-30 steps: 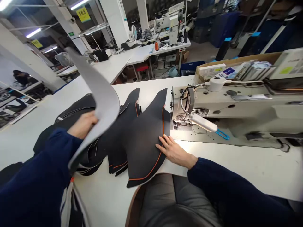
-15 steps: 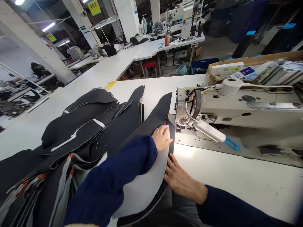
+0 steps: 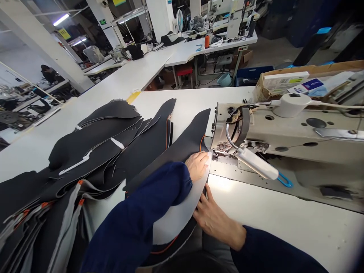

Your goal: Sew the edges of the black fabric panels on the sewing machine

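Note:
A dark fabric panel [image 3: 186, 136] with an orange-trimmed edge lies just left of the sewing machine [image 3: 227, 149]. On top of it is a second panel [image 3: 176, 220], its pale grey back facing up, its right edge close to the machine's needle area. My left hand [image 3: 196, 166] presses down near the grey panel's upper tip, fingers closed together on it. Lower down, my right hand [image 3: 214, 218] grips the right edge of the panels between thumb and fingers; its fingertips are partly hidden by the fabric.
Stacked dark panels [image 3: 93, 151] cover the table's left side, with more orange-tipped pieces [image 3: 68, 223] below. A white lamp [image 3: 257, 163] hangs on the machine's front. Behind the machine stands a cardboard box [image 3: 261, 87] of packages. A person [image 3: 51, 74] sits far left.
The grey panel's edge has shifted right, over the dark panel's edge. My left fingers have drawn together from a spread pose. My right hand has slid slightly down and left. The view has tilted somewhat.

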`<state>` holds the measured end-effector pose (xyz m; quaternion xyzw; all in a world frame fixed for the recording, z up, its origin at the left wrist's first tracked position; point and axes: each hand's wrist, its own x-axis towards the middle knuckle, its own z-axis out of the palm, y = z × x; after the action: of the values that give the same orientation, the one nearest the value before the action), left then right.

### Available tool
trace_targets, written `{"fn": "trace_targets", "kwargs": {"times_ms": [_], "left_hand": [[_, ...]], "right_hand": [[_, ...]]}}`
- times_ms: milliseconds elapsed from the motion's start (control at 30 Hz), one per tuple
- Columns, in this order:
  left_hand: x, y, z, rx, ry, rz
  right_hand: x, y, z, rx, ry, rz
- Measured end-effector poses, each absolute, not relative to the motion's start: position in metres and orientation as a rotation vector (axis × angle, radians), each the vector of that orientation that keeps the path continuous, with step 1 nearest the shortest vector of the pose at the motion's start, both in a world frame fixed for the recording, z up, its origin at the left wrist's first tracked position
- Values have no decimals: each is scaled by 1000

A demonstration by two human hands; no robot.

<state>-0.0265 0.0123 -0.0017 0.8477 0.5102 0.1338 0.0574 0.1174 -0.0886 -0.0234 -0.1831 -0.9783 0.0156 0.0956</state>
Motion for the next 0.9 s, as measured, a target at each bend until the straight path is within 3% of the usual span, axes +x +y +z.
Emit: {"fn": "trace_targets", "kwargs": {"times_ms": [533, 900], "left_hand": [[-7, 14, -1, 2610, 1512, 284], [9, -4, 18, 2466, 1574, -45]], "right_hand": [[136, -92, -26, -550, -2917, -104], [138, -102, -22, -496, -2938, -296]]}}
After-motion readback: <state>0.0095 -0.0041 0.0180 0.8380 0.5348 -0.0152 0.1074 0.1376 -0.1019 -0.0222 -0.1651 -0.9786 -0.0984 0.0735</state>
